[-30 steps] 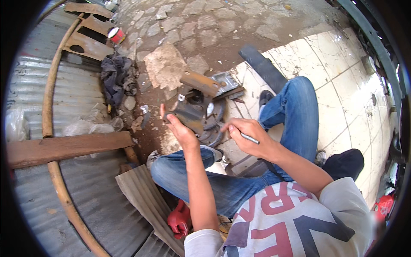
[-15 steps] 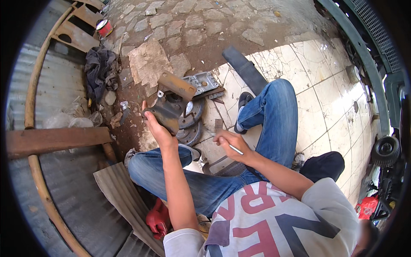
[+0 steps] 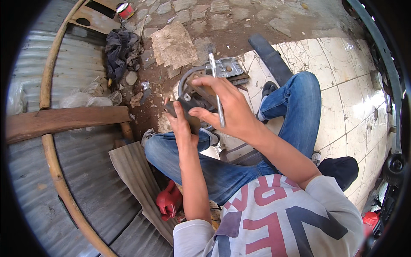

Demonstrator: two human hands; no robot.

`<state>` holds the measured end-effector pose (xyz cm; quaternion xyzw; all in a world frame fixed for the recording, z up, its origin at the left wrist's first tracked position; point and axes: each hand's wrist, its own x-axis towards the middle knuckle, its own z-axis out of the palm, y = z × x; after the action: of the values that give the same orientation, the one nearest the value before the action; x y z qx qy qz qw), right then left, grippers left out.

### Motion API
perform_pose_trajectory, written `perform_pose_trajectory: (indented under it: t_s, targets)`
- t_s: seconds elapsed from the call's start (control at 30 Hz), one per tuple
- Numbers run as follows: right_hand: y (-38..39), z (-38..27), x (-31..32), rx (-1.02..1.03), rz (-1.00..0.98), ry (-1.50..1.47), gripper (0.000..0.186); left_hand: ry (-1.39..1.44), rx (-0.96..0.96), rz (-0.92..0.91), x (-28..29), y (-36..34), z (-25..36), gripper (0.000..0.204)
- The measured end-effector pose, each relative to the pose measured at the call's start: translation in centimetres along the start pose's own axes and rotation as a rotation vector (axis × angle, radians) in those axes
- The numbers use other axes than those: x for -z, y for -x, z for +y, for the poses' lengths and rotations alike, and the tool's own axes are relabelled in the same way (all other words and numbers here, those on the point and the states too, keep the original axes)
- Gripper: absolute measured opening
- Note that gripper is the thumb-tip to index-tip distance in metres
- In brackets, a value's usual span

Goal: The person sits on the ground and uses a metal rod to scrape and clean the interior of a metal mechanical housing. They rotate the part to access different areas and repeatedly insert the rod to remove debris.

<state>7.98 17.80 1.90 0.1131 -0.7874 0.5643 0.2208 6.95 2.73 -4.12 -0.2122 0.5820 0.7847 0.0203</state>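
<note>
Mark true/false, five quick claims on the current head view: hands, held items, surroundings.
1. The left hand holds a dark metal part. True.
2. The slim silver rod is in the left hand. False: the slim silver rod is in the right hand.
3. The crumpled dark cloth lies on the person's right. False: the crumpled dark cloth lies to the left, near the corrugated metal sheets.
4. The person wears blue jeans. True.
5. The long black strip lies across the person's lap. False: the long black strip lies on the ground, beyond the right knee.
</note>
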Motion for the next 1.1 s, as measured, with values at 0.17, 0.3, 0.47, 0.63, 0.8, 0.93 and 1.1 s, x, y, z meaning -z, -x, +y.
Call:
perform_pose_trajectory:
  t_s: [0.17, 0.3, 0.47, 0.63, 0.8, 0.93, 1.1]
  targets:
    - [0.4, 0.9, 0.1, -0.011, 0.065, 0.002, 0.029, -0.135, -0.039, 0.025, 0.4, 2.5, 1.0, 0.082]
    - [0.0, 1.0, 0.8, -0.132, 0.074, -0.077, 0.027, -0.132, -0.045, -0.006, -0.5, 3.5, 2.1, 0.097]
    - [-0.6, 1.3, 1.5, -0.242, 0.023, -0.106, 0.028, -0.202, -0.083, -0.013, -1.7, 3.8, 3.1, 0.086]
    - [-1.2, 2.0, 1.3, -0.264, 0.043, -0.149, 0.028, -0.240, -0.168, 0.035, -1.7, 3.4, 2.1, 0.078]
    - [-2.3, 2.7, 1.3, -0.246, 0.018, -0.161, 0.029, -0.109, -0.095, -0.044, -2.8, 3.2, 2.3, 0.077]
    - [-3.1, 2.7, 1.7, -0.083, 0.112, -0.111, 0.035, -0.136, -0.086, -0.072, -2.5, 1.6, 3.3, 0.074]
    - [0.9, 1.1, 4.5, 0.153, 0.131, -0.218, 0.044, -0.149, -0.078, -0.051, -3.3, 1.6, 4.2, 0.068]
